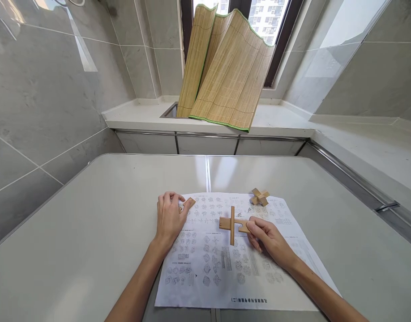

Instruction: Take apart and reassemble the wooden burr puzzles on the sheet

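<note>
A white table (91,223) carried a large printed sheet of white paper (225,264) covered with small diagrams of puzzle shapes. The person's two bare hands worked over it.

Progress, judged from the layout: partway. One small assembled wooden burr-like puzzle of pale wood (260,197) sat finished-looking at the sheet's far edge, apart from both hands. A second piece of work, a cross of flat pale wooden bars (231,224), stood only partly joined near the middle of the sheet. At least one loose part was not yet fitted.

Grip, right hand (267,237): fingers drawn together, pinching the right-hand end of the cross's horizontal bar between thumb and fingertips. The cross rested on the paper, its long bar running toward and away from the person.

Grip, left hand (168,219): fingers curled, thumb and forefinger closed on one small loose wooden block (187,204), at the sheet's upper-left corner, well apart from the cross.

Behind, a rolled bamboo mat with green edging (225,71) leaned against the window over a white counter (286,120).
</note>
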{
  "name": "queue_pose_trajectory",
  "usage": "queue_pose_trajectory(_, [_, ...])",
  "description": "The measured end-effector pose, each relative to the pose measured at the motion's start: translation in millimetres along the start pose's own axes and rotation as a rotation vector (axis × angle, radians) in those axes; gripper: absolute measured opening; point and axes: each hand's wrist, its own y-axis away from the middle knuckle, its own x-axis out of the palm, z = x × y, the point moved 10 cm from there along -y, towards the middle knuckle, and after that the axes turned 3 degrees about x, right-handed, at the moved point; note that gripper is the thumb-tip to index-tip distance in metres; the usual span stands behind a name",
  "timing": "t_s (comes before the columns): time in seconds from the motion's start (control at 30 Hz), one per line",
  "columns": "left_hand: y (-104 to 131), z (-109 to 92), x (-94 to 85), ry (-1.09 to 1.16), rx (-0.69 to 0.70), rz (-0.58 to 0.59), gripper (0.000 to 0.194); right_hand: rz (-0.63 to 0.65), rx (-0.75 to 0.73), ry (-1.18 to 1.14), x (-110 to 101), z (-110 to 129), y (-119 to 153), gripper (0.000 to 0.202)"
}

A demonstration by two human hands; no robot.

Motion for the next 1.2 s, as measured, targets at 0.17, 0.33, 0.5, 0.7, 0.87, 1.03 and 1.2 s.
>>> queue_pose_trajectory(0.17, [4,-30,-10.0,0.231,0.091,-0.004,0.021,0.047,-0.006,-0.029,4,-2,2,0.051])
queue_pose_trajectory(0.33, [27,-89,9.0,0.622,0.231,0.348,0.063,0.069,-0.005,-0.071,4,-2,2,0.050])
queue_pose_trajectory(0.5, [53,-119,29.2,0.748,0.337,0.524,0.121,0.107,-0.002,-0.099,10,1,1,0.051])
queue_pose_trajectory(0.7, [59,-124,34.6,0.784,0.344,0.523,0.103,0.157,-0.007,-0.128,17,2,2,0.050])
queue_pose_trajectory(0.87, [57,-122,34.0,0.816,0.327,0.517,0.100,0.162,0.005,-0.148,17,-1,2,0.049])
queue_pose_trajectory(1.03, [56,-124,30.8,0.817,0.333,0.514,0.096,0.142,0.002,-0.140,15,-3,3,0.050])
queue_pose_trajectory(1.2, [54,-124,26.1,0.805,0.327,0.496,0.093,0.116,0.018,-0.147,11,-8,2,0.050])
